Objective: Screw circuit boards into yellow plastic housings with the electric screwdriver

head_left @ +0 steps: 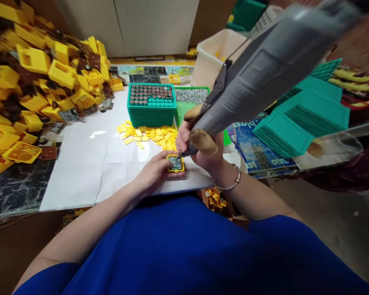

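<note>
My left hand [155,170] grips a small yellow plastic housing [176,169] with a circuit board [174,161] inside it, low over the white work surface. My right hand [207,157], with tan covers on some fingers, is wrapped round a large grey electric screwdriver [246,82]. The tool slants down from the upper right, and its tip meets the board or stands just over it; actual contact is too small to tell. Small yellow plastic pieces [162,137] lie loose just beyond the hands.
A stack of teal trays [152,116] holds round dark parts. Behind my right hand is a green tray [181,110] of small metal pieces, likely screws. Yellow housings [61,73] are heaped at left. More teal trays [295,119] stand right, and a white bin [203,61] at the back.
</note>
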Tool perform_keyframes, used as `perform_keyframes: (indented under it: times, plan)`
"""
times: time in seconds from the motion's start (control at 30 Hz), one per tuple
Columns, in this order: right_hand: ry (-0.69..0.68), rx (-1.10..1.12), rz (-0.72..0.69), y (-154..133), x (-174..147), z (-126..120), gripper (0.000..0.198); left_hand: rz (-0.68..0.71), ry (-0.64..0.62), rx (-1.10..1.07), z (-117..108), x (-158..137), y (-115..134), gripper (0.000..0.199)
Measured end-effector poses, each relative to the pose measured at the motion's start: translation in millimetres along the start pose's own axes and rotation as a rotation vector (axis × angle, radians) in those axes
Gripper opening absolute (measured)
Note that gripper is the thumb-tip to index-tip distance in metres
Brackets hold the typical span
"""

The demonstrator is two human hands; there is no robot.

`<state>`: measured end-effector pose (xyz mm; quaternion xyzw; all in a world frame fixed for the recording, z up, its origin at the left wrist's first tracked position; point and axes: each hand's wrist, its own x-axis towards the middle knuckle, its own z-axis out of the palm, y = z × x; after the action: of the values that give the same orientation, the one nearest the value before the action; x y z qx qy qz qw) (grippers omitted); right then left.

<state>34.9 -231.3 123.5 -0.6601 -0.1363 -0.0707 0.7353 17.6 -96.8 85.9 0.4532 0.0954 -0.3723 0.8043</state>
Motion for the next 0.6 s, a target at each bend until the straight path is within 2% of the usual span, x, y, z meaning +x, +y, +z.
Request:
perform_keyframes:
  times: [0.07, 0.17, 0.23, 0.3, 0.37, 0.43, 0.5, 0.6]
  plan:
    - [-0.076, 0.138, -0.026, -1.7, 4.3, -1.8, 0.039, 0.000, 0.014, -0.009, 1.8, -1.2, 0.6, 0.031]
    - [-0.119, 0.236, -0.099, -7.9, 12.5, -7.5, 0.042, -0.016, 0.041, -0.022, 4.6, -3.1, 1.8, 0.030]
    - [-0.024, 0.222, -0.187, -12.7, 16.6, -14.6, 0.040, -0.034, 0.055, -0.037, 4.6, -6.2, 4.0, 0.031]
    - [0.168, 0.146, -0.314, -16.3, 16.2, -24.1, 0.035, -0.026, 0.051, -0.046, 1.4, -11.6, 7.3, 0.029]
    - [0.376, -0.023, -0.460, -18.6, 9.4, -32.5, 0.037, 0.035, 0.054, -0.020, -5.3, -18.7, 11.1, 0.028]
    - [0.457, -0.287, -0.556, -20.8, -1.9, -34.9, 0.044, 0.123, 0.112, 0.029, -13.5, -26.2, 14.7, 0.036]
    - [0.394, -0.496, -0.561, -22.8, -10.9, -28.4, 0.050, 0.184, 0.176, 0.044, -20.3, -32.5, 17.5, 0.040]
    - [0.133, -0.697, -0.522, -21.6, -2.1, -6.3, 0.025, 0.221, 0.149, -0.012, -24.9, -39.1, 20.2, 0.035]
